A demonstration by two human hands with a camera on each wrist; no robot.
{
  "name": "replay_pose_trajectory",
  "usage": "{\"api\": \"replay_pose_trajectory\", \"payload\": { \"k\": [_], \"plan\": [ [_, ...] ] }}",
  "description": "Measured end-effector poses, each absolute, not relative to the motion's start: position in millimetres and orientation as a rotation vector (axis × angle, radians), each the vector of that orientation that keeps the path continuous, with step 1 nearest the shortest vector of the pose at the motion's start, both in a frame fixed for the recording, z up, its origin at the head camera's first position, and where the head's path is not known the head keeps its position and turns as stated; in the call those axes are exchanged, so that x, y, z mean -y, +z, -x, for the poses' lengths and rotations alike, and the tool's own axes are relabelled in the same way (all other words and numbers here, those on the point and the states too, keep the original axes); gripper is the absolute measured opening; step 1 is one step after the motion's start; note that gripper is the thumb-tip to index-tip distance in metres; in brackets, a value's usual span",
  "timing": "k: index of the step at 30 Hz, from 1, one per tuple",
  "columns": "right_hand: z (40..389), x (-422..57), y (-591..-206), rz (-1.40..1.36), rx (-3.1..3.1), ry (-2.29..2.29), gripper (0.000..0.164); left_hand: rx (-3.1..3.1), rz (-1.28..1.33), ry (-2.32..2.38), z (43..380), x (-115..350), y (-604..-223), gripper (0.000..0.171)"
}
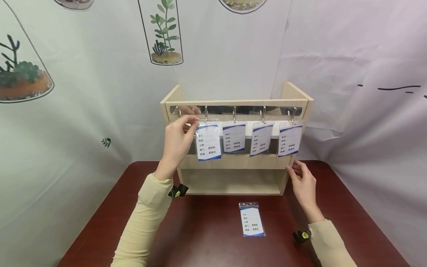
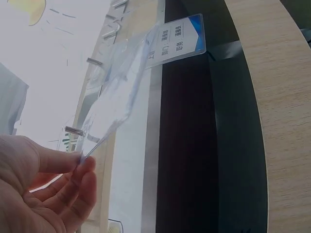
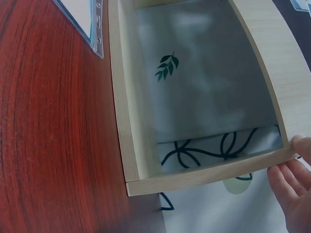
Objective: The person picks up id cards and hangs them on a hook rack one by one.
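Note:
My left hand (image 1: 178,139) pinches the upper left corner of a clear badge holder (image 1: 208,142) between thumb and fingers. This holder, with its white and blue card, is at the second hook (image 1: 206,113) from the left; whether the hook passes fully through its slot I cannot tell. Several similar badge holders (image 1: 234,137) hang on the hooks to its right. My right hand (image 1: 303,181) grips the right side edge of the wooden shelf (image 1: 233,162), thumb in front and fingers on the outer side. The left wrist view shows the pinched plastic edge (image 2: 90,150) close up.
Another badge holder (image 1: 252,220) lies face up on the dark red table (image 1: 207,230), in front of the shelf. A metal strip (image 1: 220,109) carries the hooks. Behind stands a white cloth backdrop (image 1: 230,55) printed with plants.

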State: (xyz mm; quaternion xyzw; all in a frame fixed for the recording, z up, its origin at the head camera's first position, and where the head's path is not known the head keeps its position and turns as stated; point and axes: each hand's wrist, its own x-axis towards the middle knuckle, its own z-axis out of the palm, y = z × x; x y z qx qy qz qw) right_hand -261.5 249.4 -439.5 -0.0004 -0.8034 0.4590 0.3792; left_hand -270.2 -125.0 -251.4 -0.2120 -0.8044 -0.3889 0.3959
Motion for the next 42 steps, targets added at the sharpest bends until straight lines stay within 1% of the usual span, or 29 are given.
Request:
{"api": "replay_pose_trajectory", "payload": {
  "k": [21, 42],
  "plan": [
    [261, -249, -440, 0.004, 2.044, 1.172, 0.031, 2.005, 0.581, -1.002, 276, 127, -259, 0.011],
    [259, -249, -441, 0.017, 2.068, 1.205, 0.032, 2.018, 0.513, -1.094, 270, 125, -270, 0.015]
  ]
}}
